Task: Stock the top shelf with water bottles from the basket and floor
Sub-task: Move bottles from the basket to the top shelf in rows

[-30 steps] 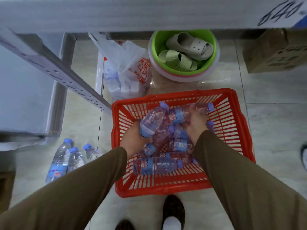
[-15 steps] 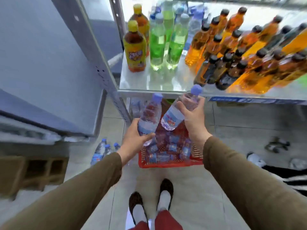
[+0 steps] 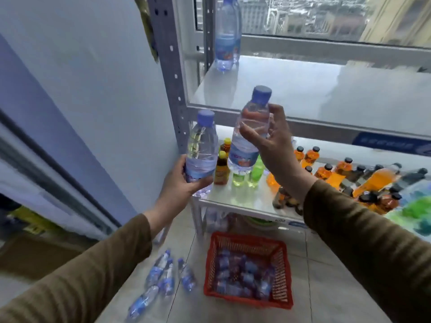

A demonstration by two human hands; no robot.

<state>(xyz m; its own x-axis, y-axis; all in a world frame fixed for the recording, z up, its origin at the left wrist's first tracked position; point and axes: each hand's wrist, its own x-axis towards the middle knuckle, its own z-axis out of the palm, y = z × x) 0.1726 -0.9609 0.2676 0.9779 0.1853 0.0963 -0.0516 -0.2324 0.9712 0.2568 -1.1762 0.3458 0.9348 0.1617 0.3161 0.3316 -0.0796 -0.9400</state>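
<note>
My left hand (image 3: 180,186) grips the lower part of a clear water bottle (image 3: 201,145) with a blue cap, held upright. My right hand (image 3: 274,145) holds a second water bottle (image 3: 250,134) by its middle, upright and just below the front edge of the top shelf (image 3: 326,89). Two water bottles (image 3: 226,36) stand at the shelf's back left corner. Below on the floor sits the red basket (image 3: 285,276) with several bottles in it. Several loose water bottles (image 3: 163,278) lie on the tiles to its left.
The middle shelf (image 3: 245,201) carries orange, green and brown drink bottles. A grey perforated shelf post (image 3: 170,73) rises at the left, beside a pale wall. A window lies behind the top shelf. Cardboard boxes (image 3: 28,248) stand low at the left.
Both hands took a bottle each out of the basket and raised them from floor level up to the height of the top shelf. My view has tilted upward with them.
</note>
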